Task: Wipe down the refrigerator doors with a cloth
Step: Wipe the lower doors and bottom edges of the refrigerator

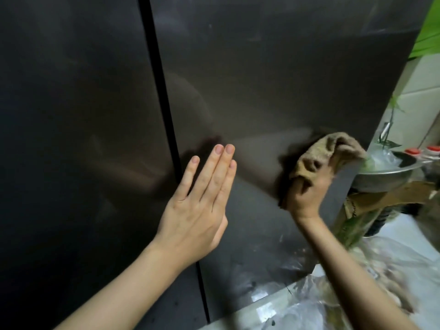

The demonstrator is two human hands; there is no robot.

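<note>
Two dark grey refrigerator doors fill the view, the left door (71,139) and the right door (262,79), split by a black vertical gap. My left hand (200,201) lies flat with straight fingers on the right door just beside the gap. My right hand (307,194) grips a crumpled tan cloth (316,156) and presses it against the right door near its right edge. The cloth looks blurred.
Right of the refrigerator a metal bowl (385,172) sits on a wooden stand, with green plants (428,32) and red-capped jars (433,148) behind. Clear plastic bags (357,294) lie on the pale floor at the lower right.
</note>
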